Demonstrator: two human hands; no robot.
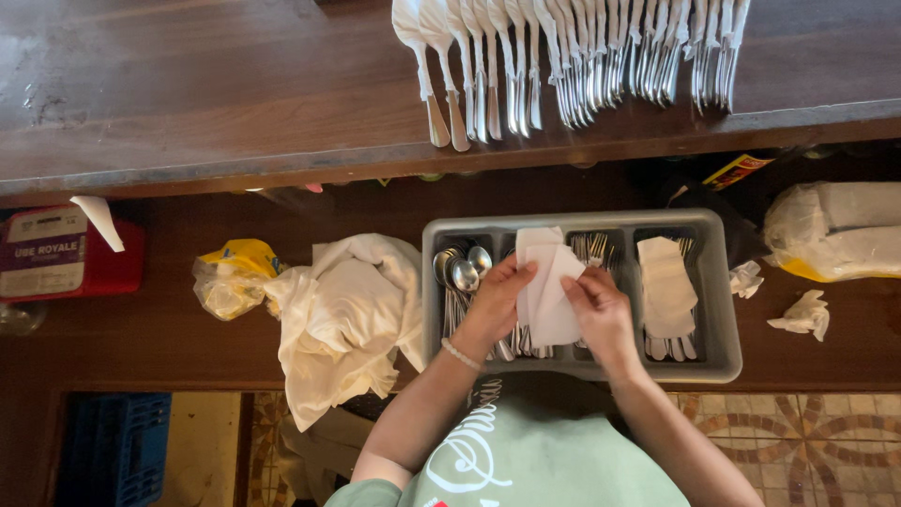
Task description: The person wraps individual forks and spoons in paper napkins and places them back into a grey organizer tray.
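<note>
Head view: both hands over the grey cutlery tray (723, 282).
Left hand (497, 300): pinches the white napkin (547, 286).
Right hand (601, 310): grips the napkin's other edge.
Doing it well: the person should hold the edges even and the fold flat.

Both hands, left hand (497, 299) and right hand (601, 310), raised close together, fingers pinching.

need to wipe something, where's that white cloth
In the head view the crumpled white cloth lies on the lower wooden shelf, left of the grey cutlery tray and right of a yellow plastic bag.
</note>
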